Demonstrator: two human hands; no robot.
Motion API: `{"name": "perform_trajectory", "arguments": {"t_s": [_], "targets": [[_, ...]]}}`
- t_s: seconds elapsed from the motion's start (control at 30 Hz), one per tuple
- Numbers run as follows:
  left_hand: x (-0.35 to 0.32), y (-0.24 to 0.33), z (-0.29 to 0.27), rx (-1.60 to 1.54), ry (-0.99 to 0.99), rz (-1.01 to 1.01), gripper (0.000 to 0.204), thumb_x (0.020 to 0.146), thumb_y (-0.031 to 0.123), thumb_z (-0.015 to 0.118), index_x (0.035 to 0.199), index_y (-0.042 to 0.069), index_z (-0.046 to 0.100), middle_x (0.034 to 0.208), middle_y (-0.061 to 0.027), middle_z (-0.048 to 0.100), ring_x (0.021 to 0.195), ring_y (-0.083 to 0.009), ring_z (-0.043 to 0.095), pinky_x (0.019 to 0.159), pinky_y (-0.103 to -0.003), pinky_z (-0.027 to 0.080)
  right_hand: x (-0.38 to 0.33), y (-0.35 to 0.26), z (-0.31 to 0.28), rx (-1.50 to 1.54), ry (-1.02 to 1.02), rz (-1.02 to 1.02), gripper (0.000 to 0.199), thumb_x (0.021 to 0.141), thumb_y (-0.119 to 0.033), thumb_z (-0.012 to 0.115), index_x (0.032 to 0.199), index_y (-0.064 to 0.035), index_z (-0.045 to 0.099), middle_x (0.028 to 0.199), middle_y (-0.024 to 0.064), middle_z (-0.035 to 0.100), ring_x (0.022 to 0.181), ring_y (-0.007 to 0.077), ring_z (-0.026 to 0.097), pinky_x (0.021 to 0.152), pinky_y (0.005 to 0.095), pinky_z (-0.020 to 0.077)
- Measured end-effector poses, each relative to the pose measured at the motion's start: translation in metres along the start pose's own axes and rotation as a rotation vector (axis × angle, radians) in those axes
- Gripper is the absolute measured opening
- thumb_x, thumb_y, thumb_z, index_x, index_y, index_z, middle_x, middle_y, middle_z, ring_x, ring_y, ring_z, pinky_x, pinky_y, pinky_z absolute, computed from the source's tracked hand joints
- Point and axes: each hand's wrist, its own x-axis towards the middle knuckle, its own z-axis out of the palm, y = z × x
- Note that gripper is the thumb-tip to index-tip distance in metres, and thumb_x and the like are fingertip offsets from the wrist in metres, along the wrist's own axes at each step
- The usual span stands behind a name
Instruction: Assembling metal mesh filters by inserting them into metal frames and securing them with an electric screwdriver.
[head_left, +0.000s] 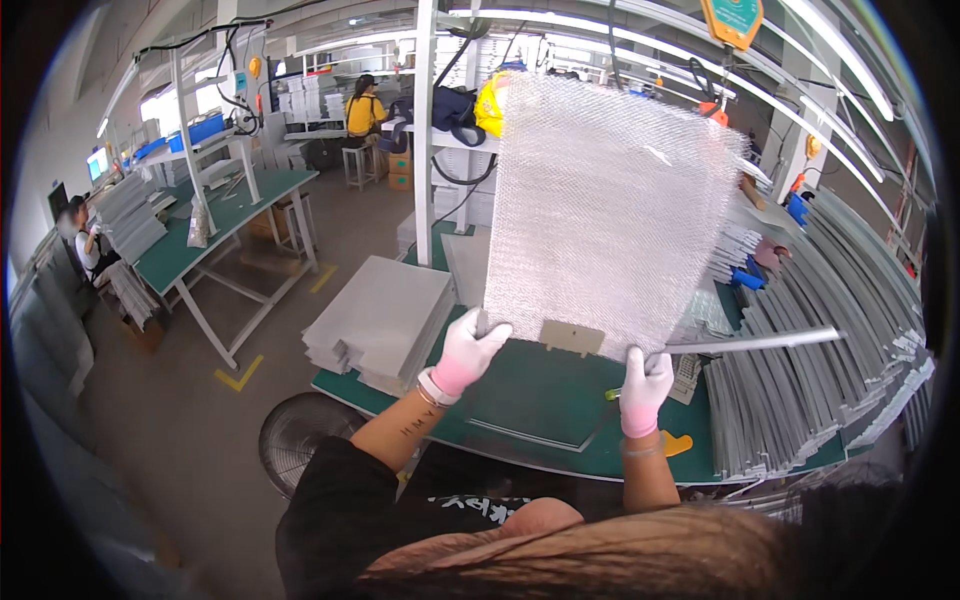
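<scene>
My left hand (468,357), in a white glove with a pink cuff, pinches the lower left corner of a large silvery mesh sheet (610,210). The lower right corner is gripped by my right hand (645,392), gloved the same way. The sheet stands up tilted in front of me, above the green table (450,428). A slim metal bar (760,342) juts rightward from beside my right fingers; whether they hold it too, I cannot tell. A small beige notched piece (572,338) shows at the sheet's lower edge. Thin frame edging (530,437) lies on the table below.
Left of my hands sits a stack of pale flat panels (385,305). Many metal strips (800,360) lie stacked at the right. A yellow piece (677,443) is by my right wrist. A floor fan (305,440) stands beside the table. Two people work farther off, near another green table (240,215).
</scene>
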Motion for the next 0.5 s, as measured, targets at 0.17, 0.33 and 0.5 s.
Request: {"name": "perform_trajectory", "arguments": {"t_s": [0.17, 0.33, 0.5], "targets": [[-0.009, -0.011, 0.001, -0.037, 0.032, 0.011, 0.023, 0.091, 0.005, 0.064, 0.113, 0.0, 0.062, 0.09, 0.0025, 0.061, 0.075, -0.0033, 0.052, 0.068, -0.023, 0.046, 0.0, 0.015, -0.006, -0.083, -0.091, -0.029, 0.026, 0.089, -0.001, 0.062, 0.071, -0.0042, 0.043, 0.064, -0.0039, 0.038, 0.059, 0.0061, 0.033, 0.052, 0.0262, 0.0331], [-0.036, -0.026, -0.011, 0.251, -0.021, -0.107, 0.03, 0.089, 0.011, 0.064, 0.116, -0.002, 0.06, 0.093, -0.0068, 0.067, 0.08, -0.0129, 0.061, 0.074, -0.03, 0.05, -0.031, 0.04, -0.017, 0.135, -0.317, 0.204, 0.02, 0.091, -0.003, 0.059, 0.109, 0.0032, 0.062, 0.091, 0.0027, 0.065, 0.084, 0.0083, 0.057, 0.075, 0.0258, 0.0477], [-0.092, -0.101, -0.038, 0.237, -0.148, -0.182, 0.034, 0.088, 0.011, 0.065, 0.118, -0.003, 0.059, 0.097, -0.0084, 0.07, 0.089, -0.0156, 0.065, 0.08, -0.032, 0.052, -0.094, 0.09, -0.038, -0.066, -0.504, 0.221, 0.021, 0.088, -0.003, 0.061, 0.108, 0.0029, 0.064, 0.092, 0.0076, 0.068, 0.075, 0.0145, 0.065, 0.068, 0.0292, 0.0523]]}}
